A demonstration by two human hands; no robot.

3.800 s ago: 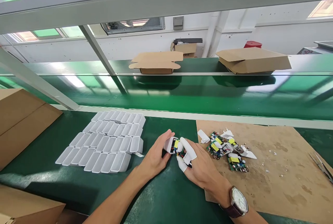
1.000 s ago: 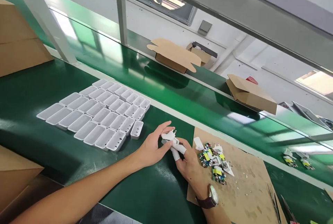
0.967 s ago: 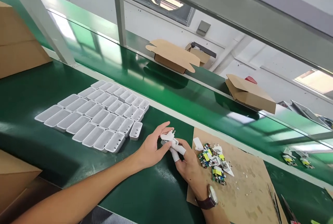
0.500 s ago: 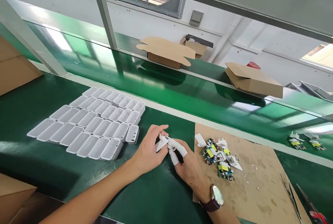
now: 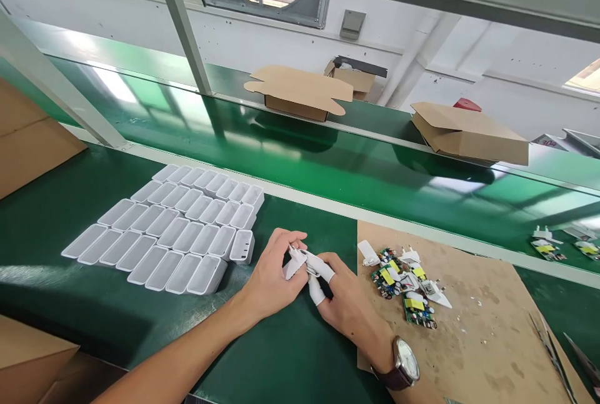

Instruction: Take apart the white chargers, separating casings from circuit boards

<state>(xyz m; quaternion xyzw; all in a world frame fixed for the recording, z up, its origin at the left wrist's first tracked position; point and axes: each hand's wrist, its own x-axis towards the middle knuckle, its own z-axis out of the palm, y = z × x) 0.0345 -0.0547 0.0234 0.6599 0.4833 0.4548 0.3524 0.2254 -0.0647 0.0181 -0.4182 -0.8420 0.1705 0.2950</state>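
Observation:
In front of me, above the green table, my two hands meet at a small white plastic plug piece (image 5: pixel 294 264). My left hand (image 5: pixel 272 276) is closed round it, thumb below and fingers curled over the top. White finger cots cover the thumb and index finger of my right hand (image 5: pixel 349 307); these two fingers pinch at the piece's right side. Fingers hide much of the piece. To the left, white open plastic cases (image 5: pixel 162 219) stand in tight rows, with a slotted case (image 5: pixel 242 246) at the right end.
A brown cardboard sheet (image 5: pixel 469 354) on the right bears a cluster of circuit boards (image 5: pixel 417 310) with white plug parts, plus metal tweezers (image 5: pixel 553 351). A dark pointed tool (image 5: pixel 584 360) lies at the right edge. Cardboard boxes (image 5: pixel 473 135) stand on the ledge behind the green belt (image 5: pixel 300 160).
The view has shifted slightly. Both hands stay together on the white piece; my left index finger has bent inward, and the right fingertips have drawn a little closer to the piece.

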